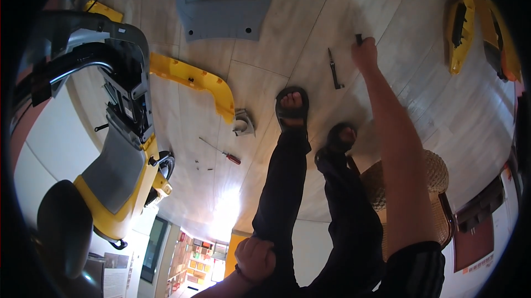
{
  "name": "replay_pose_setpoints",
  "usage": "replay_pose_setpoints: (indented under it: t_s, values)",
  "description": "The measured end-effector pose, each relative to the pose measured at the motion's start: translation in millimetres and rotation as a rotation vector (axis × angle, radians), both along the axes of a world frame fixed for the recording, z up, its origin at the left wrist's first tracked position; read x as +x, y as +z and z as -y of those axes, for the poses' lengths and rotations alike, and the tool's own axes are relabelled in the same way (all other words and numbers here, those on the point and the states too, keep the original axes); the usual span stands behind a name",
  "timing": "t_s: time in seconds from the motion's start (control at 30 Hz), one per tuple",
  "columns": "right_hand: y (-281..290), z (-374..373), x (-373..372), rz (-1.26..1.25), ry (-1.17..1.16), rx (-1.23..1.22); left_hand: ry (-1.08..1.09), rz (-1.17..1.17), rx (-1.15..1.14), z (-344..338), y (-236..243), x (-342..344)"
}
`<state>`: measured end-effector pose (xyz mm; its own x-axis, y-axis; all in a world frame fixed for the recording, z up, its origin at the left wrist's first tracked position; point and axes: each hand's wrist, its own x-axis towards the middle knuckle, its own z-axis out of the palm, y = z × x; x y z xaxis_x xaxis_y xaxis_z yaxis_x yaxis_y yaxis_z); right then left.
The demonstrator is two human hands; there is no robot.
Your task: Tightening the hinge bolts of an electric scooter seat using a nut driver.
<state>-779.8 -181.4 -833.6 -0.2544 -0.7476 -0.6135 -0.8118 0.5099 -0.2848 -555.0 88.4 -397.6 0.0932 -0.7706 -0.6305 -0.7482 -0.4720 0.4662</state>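
Note:
My right hand (365, 55) reaches out over the floor, closed round a dark object. Only a short black end (359, 38) of that object sticks out above the fingers, so its kind cannot be told. Just left of this hand a slim black tool (333, 68) with a pointed tip lies on the floor. My left hand (255, 256) is curled into a fist against my left leg, with nothing showing in it. A screwdriver with a red handle (232, 158) lies farther left, near a few tiny dark bits (209, 169).
At left stands a partly stripped yellow and grey scooter (119, 171). A grey panel (224, 5), a curved yellow panel (193, 77) and a grey bracket (241, 124) lie on the floor. More yellow panels (462, 32) are at far right, and a woven stool (434, 176) is beside me.

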Motion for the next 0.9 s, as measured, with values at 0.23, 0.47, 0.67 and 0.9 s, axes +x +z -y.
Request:
replay_pose_setpoints:
  t_s: [0.23,0.47,0.67,0.9]
  values:
    - [31.5,-99.1,43.4,0.112,0.047,-0.01,-0.025,0.014,0.048,-7.9,3.3,0.8]
    - [31.5,-123.8,34.3,-0.022,0.127,0.078,-0.141,-0.007,0.029,-10.3,0.6,-2.0]
    - [182.9,-156.6,2.4,0.086,-0.041,-0.002,-0.225,0.008,0.089,-36.8,-0.5,-29.0]
    - [315.6,-265.2,-139.6,0.021,-0.384,-0.135,-0.284,-0.001,0.082,-85.4,-16.4,-61.9]
